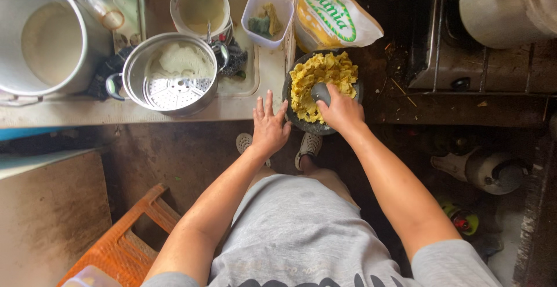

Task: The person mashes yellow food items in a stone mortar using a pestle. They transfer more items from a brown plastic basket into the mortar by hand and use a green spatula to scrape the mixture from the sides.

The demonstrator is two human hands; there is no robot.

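A dark round stone mortar [297,123] sits at the counter's front edge, filled with crushed yellow pieces [325,72]. My right hand [341,111] grips a grey stone pestle [321,92] whose head rests in the yellow mash. My left hand [269,126] lies flat with fingers spread, against the mortar's left rim.
A steel pot with a steamer insert [172,73] stands in the sink, with a white bucket [201,7] behind it. A large pot [43,36] is at far left, a clear container [266,15] and a printed bag [332,15] behind the mortar. A stove [481,61] is at right, an orange chair [125,240] below.
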